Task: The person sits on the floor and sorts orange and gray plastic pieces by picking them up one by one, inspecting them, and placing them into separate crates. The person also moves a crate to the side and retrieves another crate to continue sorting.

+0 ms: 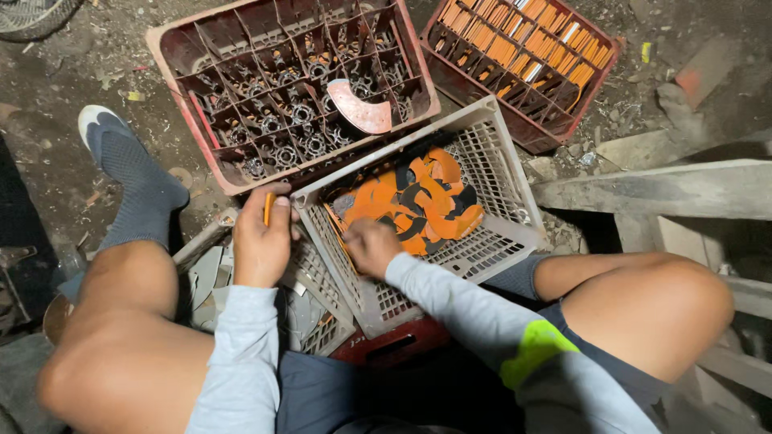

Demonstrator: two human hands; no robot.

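The left hand is pinching a thin orange strip upright between its fingers, just beside the rim of the white mesh crate. The right hand is reaching into that crate, its fingers curled among curved orange and dark pieces; whether they are gripping one is hard to tell. Beyond, a red divided crate is holding metal rings and a pinkish curved plate. Another red crate, partly cut off, is holding orange strips. A lower crate is mostly hidden.
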